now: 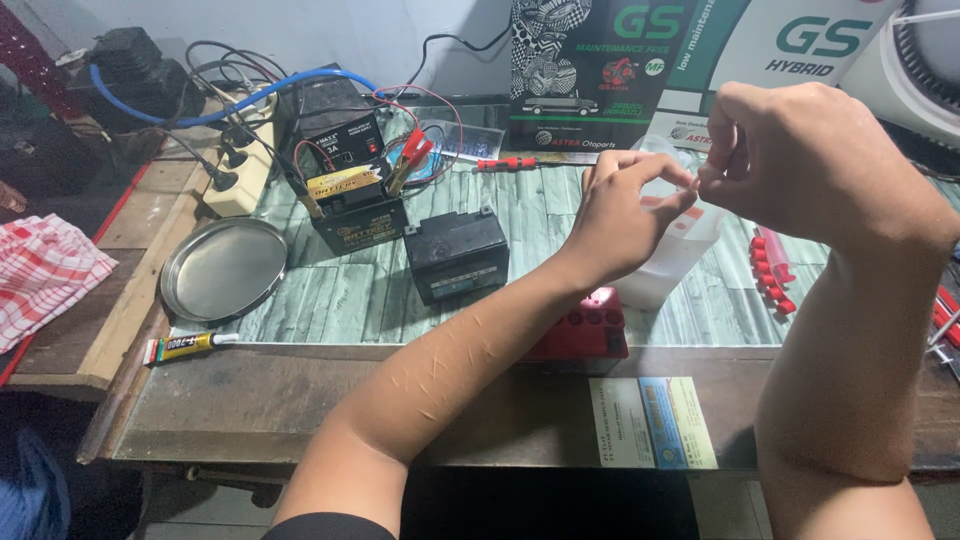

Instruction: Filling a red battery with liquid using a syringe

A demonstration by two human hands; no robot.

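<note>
My left hand [625, 215] and my right hand [800, 160] meet above a translucent white plastic container [670, 255] that stands on the bench. Both hands pinch something small at the container's top; what it is stays hidden by the fingertips. Under my left wrist lies a red block with round holes in its top [590, 330]. A small black battery [458, 252] stands just left of my left forearm. A strip of red caps [772, 270] lies right of the container, beneath my right hand.
A second black battery with red clamps [358, 205] sits by a black charger [330, 120] at the back left. A round metal tray [222, 268], a glue tube [185, 346], a red screwdriver [510, 162], a power strip [240, 165] and a checked cloth [45, 270] lie around.
</note>
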